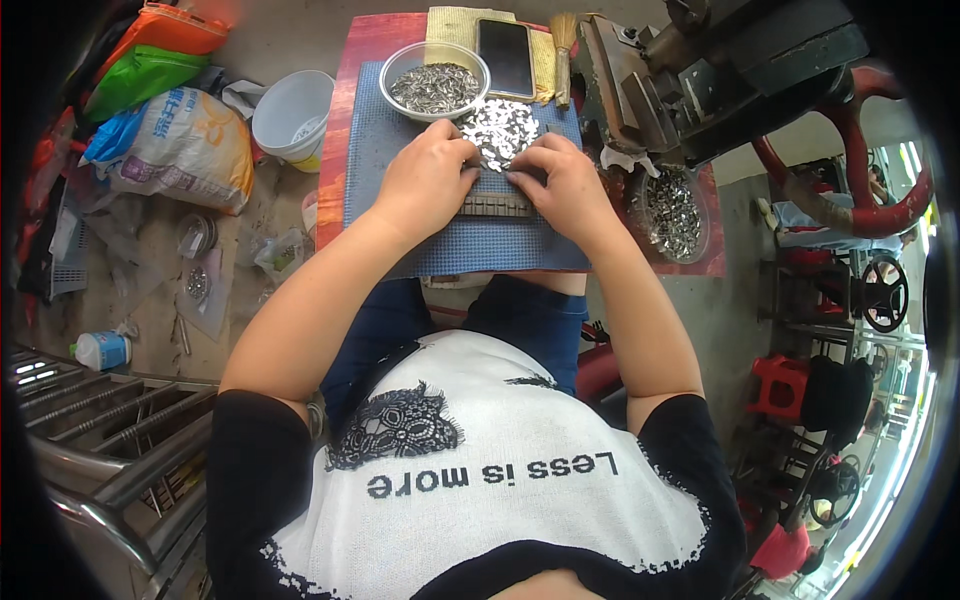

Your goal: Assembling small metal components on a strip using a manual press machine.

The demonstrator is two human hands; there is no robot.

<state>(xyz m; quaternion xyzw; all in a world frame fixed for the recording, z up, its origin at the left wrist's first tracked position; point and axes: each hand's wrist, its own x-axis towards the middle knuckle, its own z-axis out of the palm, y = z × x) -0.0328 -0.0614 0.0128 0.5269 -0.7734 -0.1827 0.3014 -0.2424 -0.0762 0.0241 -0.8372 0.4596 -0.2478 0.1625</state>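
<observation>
My left hand (428,178) is closed, fingers curled and thumb near the fingertips, at the left edge of a heap of small shiny metal pieces (503,128). My right hand (562,182) bends its fingers and thumb together at the heap's right edge. Whatever lies in either hand's fingertips is too small to make out. Just below both hands, a dark slotted metal bar (496,205) lies across the blue textured mat (400,242). A clear round bowl (388,98) of small metal pieces stands beyond my left hand.
Behind the heap, a phone (506,60) rests on a yellow cloth (452,22), beside a brush (563,50). Right of the mat stand a dark metal machine (640,100) with a red handwheel (852,150) and another tub of metal pieces (672,215). A white bucket (290,115) stands left.
</observation>
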